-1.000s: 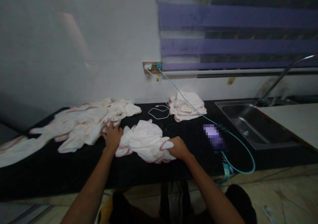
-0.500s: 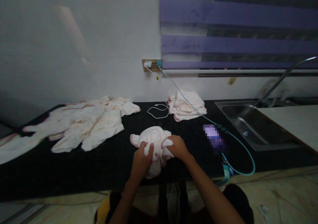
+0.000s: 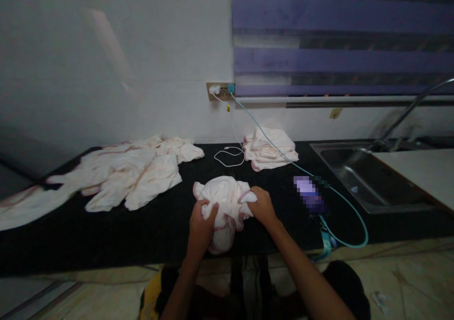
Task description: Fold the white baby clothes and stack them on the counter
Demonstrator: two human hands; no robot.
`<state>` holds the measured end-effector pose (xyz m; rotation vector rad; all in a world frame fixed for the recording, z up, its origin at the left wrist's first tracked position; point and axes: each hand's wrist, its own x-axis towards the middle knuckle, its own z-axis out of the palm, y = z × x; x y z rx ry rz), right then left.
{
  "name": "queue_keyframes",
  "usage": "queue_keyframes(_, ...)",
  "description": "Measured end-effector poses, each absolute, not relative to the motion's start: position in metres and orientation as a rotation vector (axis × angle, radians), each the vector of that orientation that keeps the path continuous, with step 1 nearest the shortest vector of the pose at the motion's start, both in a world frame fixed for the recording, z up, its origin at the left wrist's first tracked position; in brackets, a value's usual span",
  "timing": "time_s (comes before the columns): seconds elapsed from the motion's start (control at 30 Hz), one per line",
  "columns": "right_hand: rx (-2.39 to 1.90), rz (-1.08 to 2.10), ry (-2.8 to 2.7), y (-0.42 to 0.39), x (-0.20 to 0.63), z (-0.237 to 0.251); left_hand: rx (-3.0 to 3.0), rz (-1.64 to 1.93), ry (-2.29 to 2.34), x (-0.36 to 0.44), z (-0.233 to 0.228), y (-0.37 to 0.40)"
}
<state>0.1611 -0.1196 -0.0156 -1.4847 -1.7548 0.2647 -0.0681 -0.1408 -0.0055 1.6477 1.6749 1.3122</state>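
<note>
A crumpled white cloth [image 3: 225, 194] with pink edging lies bunched on the black countertop [image 3: 142, 242] in front of me. My left hand [image 3: 202, 220] grips its left side, thumb on top and the other fingers partly hidden. On the right side my right hand [image 3: 261, 205] is closed on the cloth, and a fold sticks out by the thumb. Behind it sits a stack of folded cloths [image 3: 271, 149] of the same kind. To the left spreads a loose heap of rumpled cloths [image 3: 131, 168].
A phone [image 3: 308, 194], blurred out, lies to the right with a teal cable [image 3: 349, 206] running from the wall socket [image 3: 220, 91]. A white cable [image 3: 229, 164] curls near the stack. Farther right are a steel sink [image 3: 358, 178] and a faucet [image 3: 407, 111].
The view has shifted slightly. Both hands keep their hold on the bunched cloth; my right hand has drawn a little outward, and the cloth looks somewhat wider.
</note>
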Motion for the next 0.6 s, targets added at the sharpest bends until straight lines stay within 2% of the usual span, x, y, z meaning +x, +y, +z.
queue_keyframes(0.1, -1.413, 0.313, -1.477, -0.12, 0.164, -0.015, 1.652, 1.458, 1.66, -0.07, -0.006, -0.139)
queue_keyframes(0.2, -1.368, 0.399, -1.373, -0.123, 0.169, -0.014, 1.769, 1.426, 1.591, -0.068, -0.005, -0.143)
queue_keyframes(0.4, -1.407, 0.374, -1.479, -0.127, 0.171, -0.013, 2.025, 1.322, 1.556, -0.06, 0.002, -0.161)
queue_keyframes(0.6, -1.353, 0.439, -1.59, -0.129, 0.168, -0.009, 1.803, 1.217, 1.521, -0.063, 0.005, -0.162)
